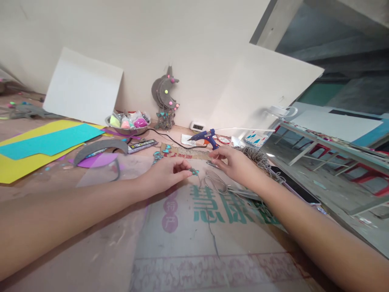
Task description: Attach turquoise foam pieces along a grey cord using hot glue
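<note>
Over a printed cardboard sheet (182, 243), my left hand (172, 172) pinches a small teal and grey piece (194, 172) between thumb and forefinger. A grey string (212, 231) trails below that piece on the sheet. My right hand (232, 164), a little to the right, has its fingers closed around a small metal tool, perhaps tweezers (212, 164). Scissors (217, 181) lie under my right wrist. More teal pieces (157, 156) rest beyond my left hand.
A blue glue gun (202, 136) stands behind my hands, with grey yarn (258, 157) and a phone (294, 184) to its right. Further left are a metal bowl (127, 130) of clay packets and yellow sheets (18, 172). A grey moon decoration (165, 95) leans on the wall.
</note>
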A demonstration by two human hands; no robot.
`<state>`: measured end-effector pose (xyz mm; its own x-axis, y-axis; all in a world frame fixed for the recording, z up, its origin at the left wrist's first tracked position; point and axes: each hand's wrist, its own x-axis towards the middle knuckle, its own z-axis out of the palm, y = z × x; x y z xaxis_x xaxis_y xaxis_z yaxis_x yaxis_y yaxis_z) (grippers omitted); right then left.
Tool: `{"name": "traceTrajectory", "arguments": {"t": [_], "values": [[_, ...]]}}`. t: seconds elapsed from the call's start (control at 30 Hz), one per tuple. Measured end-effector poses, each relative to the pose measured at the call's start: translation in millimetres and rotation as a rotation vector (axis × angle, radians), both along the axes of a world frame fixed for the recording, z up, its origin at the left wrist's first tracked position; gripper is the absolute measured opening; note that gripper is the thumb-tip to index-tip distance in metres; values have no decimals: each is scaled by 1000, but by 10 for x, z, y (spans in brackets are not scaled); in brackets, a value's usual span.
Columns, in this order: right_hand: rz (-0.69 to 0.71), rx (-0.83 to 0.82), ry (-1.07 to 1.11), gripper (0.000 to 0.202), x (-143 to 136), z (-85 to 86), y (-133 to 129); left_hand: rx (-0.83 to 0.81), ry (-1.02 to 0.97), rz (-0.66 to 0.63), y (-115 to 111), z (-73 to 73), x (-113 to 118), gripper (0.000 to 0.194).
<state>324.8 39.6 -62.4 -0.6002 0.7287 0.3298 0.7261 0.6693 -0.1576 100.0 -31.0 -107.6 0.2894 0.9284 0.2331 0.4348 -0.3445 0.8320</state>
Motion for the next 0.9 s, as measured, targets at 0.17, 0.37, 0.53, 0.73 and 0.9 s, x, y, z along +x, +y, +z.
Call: {"name": "traceTrajectory", "arguments": {"t": [0.17, 0.37, 0.53, 0.73, 0.9], "values": [[-42, 22, -322, 26, 149, -55, 138, 10, 6, 32, 7, -18, 2, 18], [-107, 31, -453, 22, 139, -79, 177, 54, -7, 29, 13, -21, -3, 16], [-107, 90, -194, 26, 102, -122, 148, 68, 1, 38, 17, -41, -4, 16], [170, 173, 185, 36, -46, -256, -55, 32, -83, -40, 27, -52, -8, 11], [314, 183, 119, 42, -112, -287, -196, 69, -16, -5, 23, -27, -9, 11]]}}
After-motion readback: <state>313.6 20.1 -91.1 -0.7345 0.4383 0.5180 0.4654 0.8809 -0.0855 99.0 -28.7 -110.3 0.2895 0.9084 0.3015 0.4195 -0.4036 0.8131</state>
